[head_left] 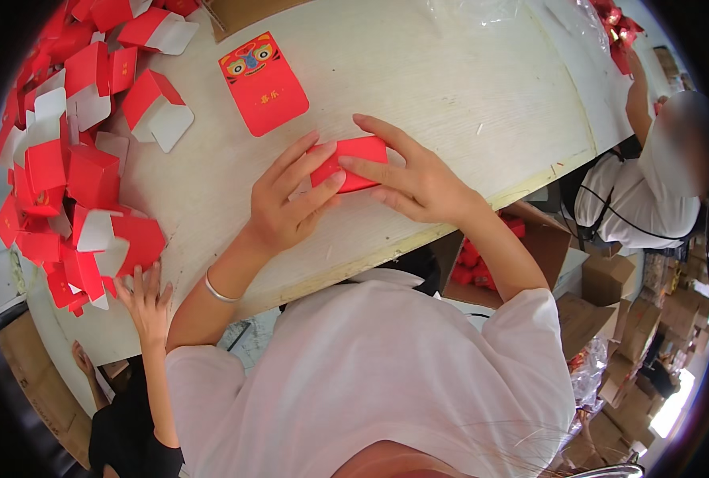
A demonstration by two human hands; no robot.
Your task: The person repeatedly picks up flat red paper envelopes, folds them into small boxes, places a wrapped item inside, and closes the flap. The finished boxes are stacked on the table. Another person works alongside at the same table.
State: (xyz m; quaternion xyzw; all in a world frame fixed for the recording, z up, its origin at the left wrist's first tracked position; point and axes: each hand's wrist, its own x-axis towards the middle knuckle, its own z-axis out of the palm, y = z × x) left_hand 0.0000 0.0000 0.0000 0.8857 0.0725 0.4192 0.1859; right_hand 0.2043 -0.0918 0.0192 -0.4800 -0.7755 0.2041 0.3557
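A small red paper box [368, 148] is between my two hands over the pale table, near its front edge. My left hand [289, 195], with a silver bangle on the wrist, presses its fingertips onto the box's left side and top. From the right, my right hand [422, 179] grips the same box, index finger across the top and thumb by its near side. Just beyond my hands lies a flat red card packet [271, 99] with a colourful cartoon face at its far end. The underside of the box is hidden.
A heap of red boxes with white flaps [92, 167] covers the table's left side. A co-worker's hand [147, 299] touches its near edge. At the far right sits another person [637, 195]. An open carton [530, 247] with red items stands below the table edge [522, 190].
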